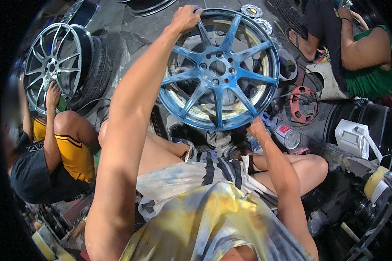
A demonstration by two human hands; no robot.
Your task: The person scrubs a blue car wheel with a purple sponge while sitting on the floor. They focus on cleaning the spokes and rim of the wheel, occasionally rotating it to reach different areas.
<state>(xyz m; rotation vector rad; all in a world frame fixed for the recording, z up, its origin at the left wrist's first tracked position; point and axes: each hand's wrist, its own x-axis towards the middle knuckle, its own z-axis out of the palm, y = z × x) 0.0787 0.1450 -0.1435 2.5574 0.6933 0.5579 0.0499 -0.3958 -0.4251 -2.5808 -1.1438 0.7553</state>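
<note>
A blue multi-spoke alloy wheel [196, 90] is tilted up in front of me, its paint streaked and patchy, with pale yellow on the inner barrel. My left hand [186, 18] reaches to its far upper edge, fingers bent over the lip. Down at the near right edge, my right hand [257, 127] is closed on the lip, its fingertips partly hidden. Whether a small dark bit at the left fingertips is a separate thing, I cannot tell. Rags lie around my feet below the wheel.
A person at left handles a silver wheel [51, 66] beside a black tyre [96, 71]. Another person in a green top [374, 78] sits at right. Nearby are a tin can [287, 136], a red slotted disc [303, 104], a white plastic container [352, 138] and a tape roll [377, 185].
</note>
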